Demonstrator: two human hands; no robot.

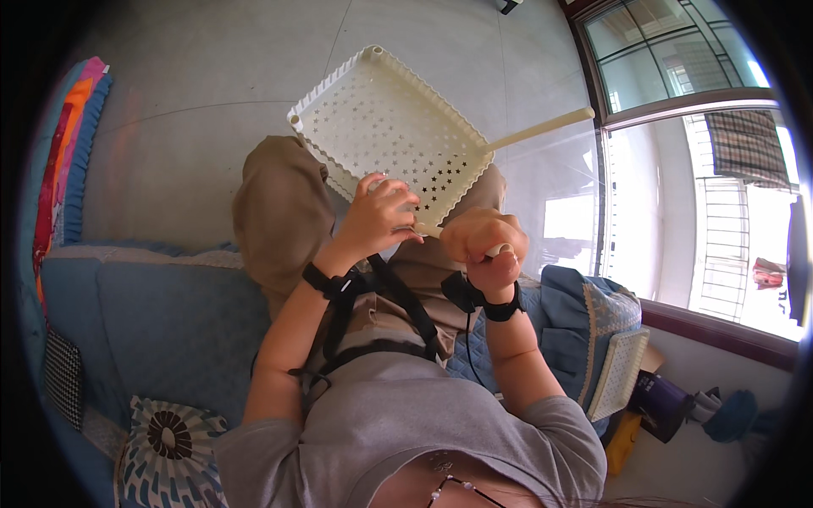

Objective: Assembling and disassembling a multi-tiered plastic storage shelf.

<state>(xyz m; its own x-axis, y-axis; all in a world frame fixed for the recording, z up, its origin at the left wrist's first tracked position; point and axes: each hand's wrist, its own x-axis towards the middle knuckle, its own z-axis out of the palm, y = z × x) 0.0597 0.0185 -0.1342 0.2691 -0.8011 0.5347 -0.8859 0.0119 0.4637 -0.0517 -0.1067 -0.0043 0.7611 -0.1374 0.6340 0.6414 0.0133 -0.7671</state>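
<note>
1. Over my knees, clad in brown trousers (279,190), lies the cream tray (394,97): scalloped rim, floor pierced with small star-shaped holes. It sits just beyond my hands, ahead and somewhat to the left.
2. Orientation: the tray lies on the slant. Its long axis runs from far left to near right, so one corner points back at me, into the space between my two hands.
3. Right hand (481,237): fingers closed around a cream tube (501,251), gripped firmly by all appearances. One end shows above the fist, facing up towards my head. The other end is hidden; whether it meets the tray's near corner I cannot tell.
4. Left hand (373,213): fingers curved over the tray's near long side, thumb apart from them. Whether they pinch the rim or merely rest there I cannot tell.
5. Governing relation, in my judgement: near corner against tube. That corner is ahead and to the left of my right fist, just beside it; my left thumb is also close by. The tube's line is steep, the tray's broad and slanted.
6. A cream pole (542,129) runs out from the tray's right-hand corner, away to the right, clear of both hands.
7. Surroundings: I sit on a blue-covered sofa (152,313); a second cream tray (619,375) stands tilted beyond its right end.
</note>
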